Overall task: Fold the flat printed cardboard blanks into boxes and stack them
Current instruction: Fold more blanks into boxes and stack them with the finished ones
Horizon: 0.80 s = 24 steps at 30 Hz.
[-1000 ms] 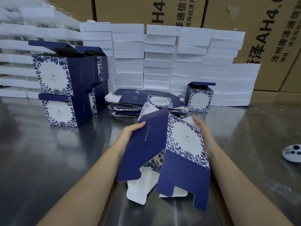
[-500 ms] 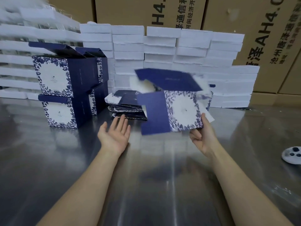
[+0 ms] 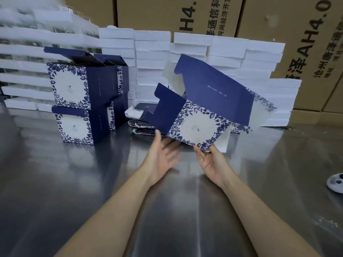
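While hands [image 3: 187,160] spread, tilted box [image 3: 196,127] above steel table [image 3: 74,182]

A half-opened navy box [image 3: 198,115] with a white, blue-leaf-bordered face hangs tilted at centre, its flaps spread. Folded boxes [image 3: 81,97] stand stacked two high at nine o'clock; flat blanks [image 3: 141,119] lie piled behind it.

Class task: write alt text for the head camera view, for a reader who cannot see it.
A half-folded blue floral cardboard box hangs tilted above a steel table, its lower corner at the right hand, with the open left hand beside it. Folded boxes stand stacked at left, flat blanks behind.
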### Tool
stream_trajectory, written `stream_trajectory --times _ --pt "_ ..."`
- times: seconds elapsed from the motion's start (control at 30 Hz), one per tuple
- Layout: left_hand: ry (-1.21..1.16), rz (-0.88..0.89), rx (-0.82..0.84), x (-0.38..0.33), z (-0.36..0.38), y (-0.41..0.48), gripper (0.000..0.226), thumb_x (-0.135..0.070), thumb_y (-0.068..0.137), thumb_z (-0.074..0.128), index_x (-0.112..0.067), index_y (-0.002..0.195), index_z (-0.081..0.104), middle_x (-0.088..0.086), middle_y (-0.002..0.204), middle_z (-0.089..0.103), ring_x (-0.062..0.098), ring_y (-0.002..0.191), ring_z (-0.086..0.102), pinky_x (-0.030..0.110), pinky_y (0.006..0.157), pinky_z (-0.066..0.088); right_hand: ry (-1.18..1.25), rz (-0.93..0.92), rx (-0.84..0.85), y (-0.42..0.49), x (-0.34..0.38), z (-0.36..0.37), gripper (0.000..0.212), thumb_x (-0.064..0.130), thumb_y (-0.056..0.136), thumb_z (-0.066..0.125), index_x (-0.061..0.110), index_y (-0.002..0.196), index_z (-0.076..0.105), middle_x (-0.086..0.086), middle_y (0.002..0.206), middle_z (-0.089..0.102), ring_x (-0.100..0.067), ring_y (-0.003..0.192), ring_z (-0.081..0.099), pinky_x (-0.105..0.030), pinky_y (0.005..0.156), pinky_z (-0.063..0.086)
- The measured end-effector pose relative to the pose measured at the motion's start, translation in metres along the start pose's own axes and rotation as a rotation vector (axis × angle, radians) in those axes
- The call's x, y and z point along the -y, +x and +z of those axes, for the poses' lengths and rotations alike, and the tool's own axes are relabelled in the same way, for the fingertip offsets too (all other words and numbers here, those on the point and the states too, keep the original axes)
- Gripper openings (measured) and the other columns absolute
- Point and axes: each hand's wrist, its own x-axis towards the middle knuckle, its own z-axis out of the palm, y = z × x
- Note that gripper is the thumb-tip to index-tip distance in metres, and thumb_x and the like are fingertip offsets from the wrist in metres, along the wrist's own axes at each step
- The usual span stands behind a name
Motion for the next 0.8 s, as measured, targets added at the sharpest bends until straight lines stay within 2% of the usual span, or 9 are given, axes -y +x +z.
stream_trajectory --times 0.07,0.2,0.33,0.43,0.53,0.6,0.67,0.7,0.8 --pt "-0.085 0.041 0.027 -0.004 -0.002 0.000 0.072 -0.067 0.081 0.047 -0.017 0.132 0.054 0.009 0.128 0.063 0.025 0.115 0.063 0.044 0.100 0.047 -0.053 0.025 -0.011 0.000 -0.003 -0.002 0.018 0.006 0.100 0.045 0.008 0.098 0.062 -0.005 0.077 0.074 -0.010 0.060 0.069 -0.015 0.052 0.053" --pt "-0.171 0.038 0.087 -0.009 -0.008 -0.002 0.060 -0.052 0.082 0.057 -0.011 0.125 0.060 0.015 0.122 0.065 0.032 0.109 0.064 0.051 0.099 0.048 -0.172 0.046 -0.007 0.000 -0.001 -0.006 0.024 -0.003 0.098 0.038 0.005 0.094 0.061 -0.005 0.067 0.068 -0.010 0.051 0.062 -0.014 0.047 0.050" --pt "-0.250 0.012 0.150 -0.010 -0.008 -0.002 0.055 -0.040 0.082 0.059 -0.008 0.126 0.056 0.020 0.131 0.059 0.040 0.120 0.056 0.059 0.100 0.044 -0.323 0.078 0.031 0.000 0.003 -0.009 0.035 -0.004 0.100 0.028 0.006 0.093 0.061 -0.003 0.069 0.065 -0.009 0.050 0.054 -0.015 0.045 0.045" --pt "-0.266 -0.024 0.123 -0.006 -0.006 -0.003 0.055 -0.042 0.084 0.054 -0.001 0.120 0.059 0.029 0.130 0.056 0.048 0.122 0.051 0.064 0.102 0.038 -0.467 0.083 0.064 -0.002 0.006 -0.011 0.034 -0.004 0.100 0.029 0.009 0.090 0.059 -0.003 0.071 0.060 -0.008 0.049 0.052 -0.015 0.045 0.044" --pt "-0.293 0.011 0.219 -0.009 -0.003 -0.006 0.049 -0.047 0.077 0.059 -0.009 0.102 0.076 0.020 0.125 0.063 0.044 0.117 0.058 0.061 0.098 0.044 -0.507 0.066 0.071 -0.003 0.007 -0.010 0.036 -0.005 0.098 0.026 0.012 0.094 0.058 0.000 0.071 0.058 -0.007 0.049 0.048 -0.014 0.044 0.041" --pt "-0.283 0.053 0.301 -0.013 -0.005 -0.007 0.061 -0.064 0.080 0.057 -0.015 0.113 0.073 0.014 0.133 0.059 0.039 0.122 0.055 0.059 0.101 0.042 -0.496 0.036 0.025 -0.002 0.006 -0.010 0.037 -0.005 0.098 0.024 0.012 0.093 0.057 -0.001 0.070 0.057 -0.006 0.047 0.047 -0.013 0.042 0.039" --pt "-0.344 0.050 0.314 -0.016 -0.007 -0.007 0.084 -0.074 0.065 0.065 -0.012 0.120 0.068 0.016 0.138 0.054 0.041 0.128 0.049 0.059 0.109 0.033 -0.479 -0.010 -0.017 0.000 0.006 -0.011 0.038 -0.006 0.096 0.023 0.013 0.091 0.056 0.000 0.065 0.057 -0.005 0.044 0.046 -0.011 0.040 0.036" --pt "-0.356 0.045 0.308 -0.017 -0.008 -0.008 0.087 -0.074 0.060 0.068 -0.011 0.118 0.069 0.017 0.138 0.054 0.041 0.129 0.048 0.058 0.111 0.031 -0.473 -0.035 -0.027 0.000 0.006 -0.012 0.039 -0.006 0.096 0.023 0.013 0.091 0.056 0.000 0.064 0.057 -0.005 0.044 0.047 -0.011 0.040 0.036" --pt "-0.148 0.087 0.134 -0.015 -0.010 -0.006 0.061 -0.068 0.080 0.054 -0.014 0.098 0.077 0.014 0.120 0.067 0.033 0.118 0.059 0.050 0.107 0.041 -0.509 -0.081 -0.032 0.001 0.005 -0.013 0.038 -0.006 0.096 0.026 0.012 0.094 0.059 -0.003 0.069 0.060 -0.006 0.048 0.054 -0.012 0.043 0.043"
